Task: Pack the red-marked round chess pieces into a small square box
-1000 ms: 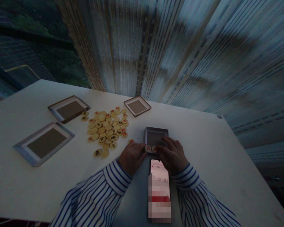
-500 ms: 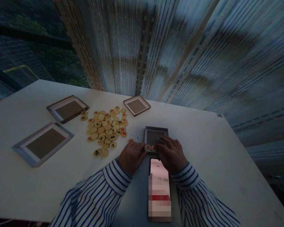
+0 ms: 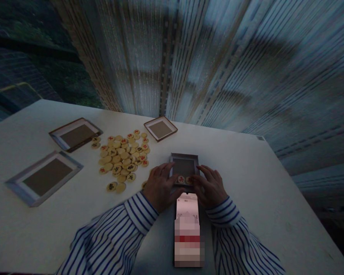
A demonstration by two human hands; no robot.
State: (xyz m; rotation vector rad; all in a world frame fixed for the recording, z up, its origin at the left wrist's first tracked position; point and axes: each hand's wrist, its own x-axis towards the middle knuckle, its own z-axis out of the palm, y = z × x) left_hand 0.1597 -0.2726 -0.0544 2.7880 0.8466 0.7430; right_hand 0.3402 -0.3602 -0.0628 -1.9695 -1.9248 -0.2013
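A small grey box tray (image 3: 184, 157) lies in front of me, with two round pieces with red characters (image 3: 181, 179) along its near edge. My left hand (image 3: 162, 188) is at the tray's left side, fingers apart, its fingertips over the rim near the left piece. On the right, my right hand (image 3: 210, 187) has its index finger and thumb at the right piece, partly covering it; whether it grips the piece is hard to see. A pile of round wooden pieces (image 3: 124, 156), some with red or black characters, lies left of the tray.
A lit phone (image 3: 187, 229) lies just below the tray. Three more open box parts stand on the white table (image 3: 246, 183): one at the left (image 3: 10, 184), one behind it (image 3: 55, 142), one at the back (image 3: 175, 130). A curtain hangs behind the table.
My left hand has spread its fingers and reached farther up along the tray's left side. The right hand stays by the right piece. The whole view has shifted slightly.
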